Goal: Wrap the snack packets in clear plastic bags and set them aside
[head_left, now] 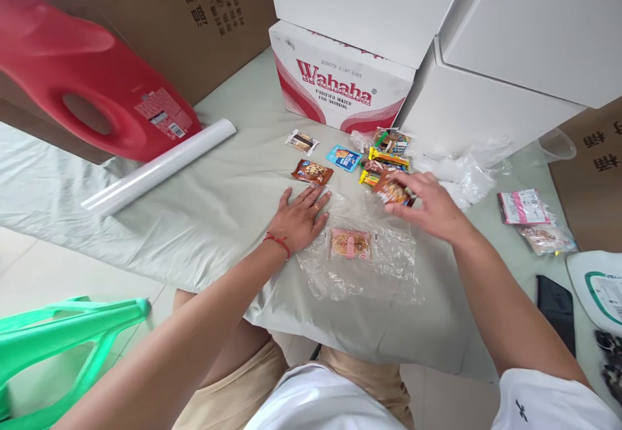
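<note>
My left hand (302, 218) lies flat on the cloth with its fingers spread, at the left edge of a clear plastic bag (389, 268). Just beyond its fingertips is a brown cookie packet (312, 172). My right hand (430, 204) grips another brown snack packet (392, 192) between thumb and fingers, over the bag's upper edge. A pink-and-clear wrapped snack (350, 244) rests on or in the bag; I cannot tell which. Further off are a blue snack packet (344, 157), a small clear-wrapped bar (302, 142) and a pile of yellow and brown packets (386, 158).
Behind stands a white-and-red Wahaha water carton (340, 83). A white roll (160, 168) and large red jug (87, 74) are left; a green stool (72, 333) is lower left. Crumpled clear plastic (461, 171), pink packet (523, 207) and black phone (555, 310) lie right.
</note>
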Action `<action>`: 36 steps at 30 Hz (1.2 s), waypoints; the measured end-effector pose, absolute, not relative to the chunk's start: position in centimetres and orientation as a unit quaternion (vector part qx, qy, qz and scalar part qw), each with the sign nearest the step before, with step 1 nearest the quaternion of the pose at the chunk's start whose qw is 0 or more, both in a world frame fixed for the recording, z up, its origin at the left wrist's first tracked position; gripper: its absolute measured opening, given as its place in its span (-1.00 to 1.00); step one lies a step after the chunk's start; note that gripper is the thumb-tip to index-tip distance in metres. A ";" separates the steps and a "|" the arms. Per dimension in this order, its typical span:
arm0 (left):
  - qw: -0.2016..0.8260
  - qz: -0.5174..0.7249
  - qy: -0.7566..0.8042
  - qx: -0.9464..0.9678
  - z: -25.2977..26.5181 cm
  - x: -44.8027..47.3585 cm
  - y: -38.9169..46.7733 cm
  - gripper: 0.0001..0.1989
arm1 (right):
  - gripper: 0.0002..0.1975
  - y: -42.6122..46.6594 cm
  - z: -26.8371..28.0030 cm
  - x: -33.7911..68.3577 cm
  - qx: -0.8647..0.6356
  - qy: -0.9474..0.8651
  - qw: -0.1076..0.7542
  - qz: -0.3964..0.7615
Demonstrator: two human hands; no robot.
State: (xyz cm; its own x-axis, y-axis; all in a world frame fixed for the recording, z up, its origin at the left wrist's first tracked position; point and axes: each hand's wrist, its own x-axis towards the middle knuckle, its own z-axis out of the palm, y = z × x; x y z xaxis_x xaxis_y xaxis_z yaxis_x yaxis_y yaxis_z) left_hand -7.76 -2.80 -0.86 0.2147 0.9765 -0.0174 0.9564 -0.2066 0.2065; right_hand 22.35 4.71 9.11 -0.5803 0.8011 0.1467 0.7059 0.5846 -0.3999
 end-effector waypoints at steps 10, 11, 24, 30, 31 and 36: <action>0.084 0.062 0.622 0.776 -0.9 -7.7 -2.8 -0.41 | -0.31 -2.4 5.5 16.8 -0.326 -0.921 0.019 0.213; 0.084 0.062 0.623 0.776 -0.9 -7.7 -2.8 -0.41 | -0.30 -2.6 4.9 16.6 -0.328 -0.921 0.008 0.210; 0.084 0.066 0.621 0.777 -0.9 -7.8 -2.8 -0.41 | -0.39 -1.5 4.8 16.4 -0.373 -0.911 0.027 0.173; 0.081 0.069 0.622 0.776 -1.0 -7.7 -2.9 -0.42 | -0.34 -1.2 4.4 16.4 -0.343 -0.921 0.005 0.183; 0.080 0.070 0.622 0.776 -1.0 -7.7 -2.9 -0.42 | -0.33 -1.4 4.3 16.4 -0.345 -0.922 -0.001 0.178; 0.079 0.074 0.619 0.778 -1.0 -7.8 -2.9 -0.41 | -0.32 -2.5 4.5 16.2 -0.350 -0.926 -0.005 0.141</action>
